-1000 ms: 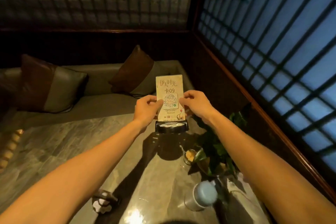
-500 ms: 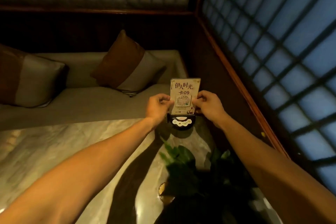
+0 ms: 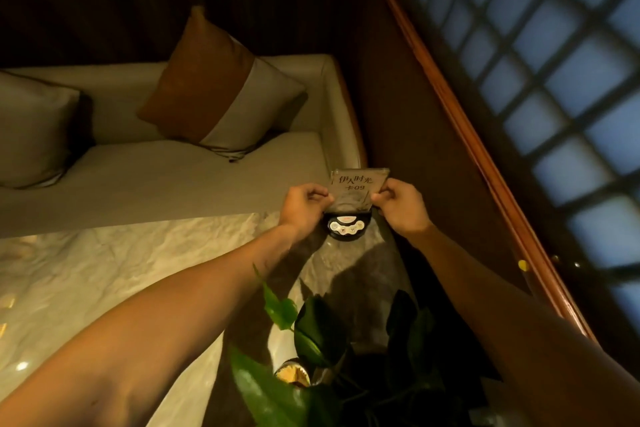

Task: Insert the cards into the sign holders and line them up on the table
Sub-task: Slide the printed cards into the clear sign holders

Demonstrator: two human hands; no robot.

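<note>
A clear sign holder (image 3: 356,185) with a printed card inside stands on a round black base (image 3: 346,226) with small buttons. It sits at the far right corner of the marble table (image 3: 121,274) and leans away from me. My left hand (image 3: 303,208) pinches the holder's left edge. My right hand (image 3: 398,206) pinches its right edge. The card shows dark characters and "09"; its lower half is dim and hard to read.
A leafy green plant (image 3: 311,340) rises at the near right of the table, close under my arms. A beige bench (image 3: 173,177) with cushions (image 3: 221,87) runs behind the table. A wooden rail (image 3: 467,135) and latticed window (image 3: 554,62) line the right side.
Both hands have carried the sign holder farther away to the table's far right corner. It now tilts backward and looks darker. The view has shifted forward over the plant.
</note>
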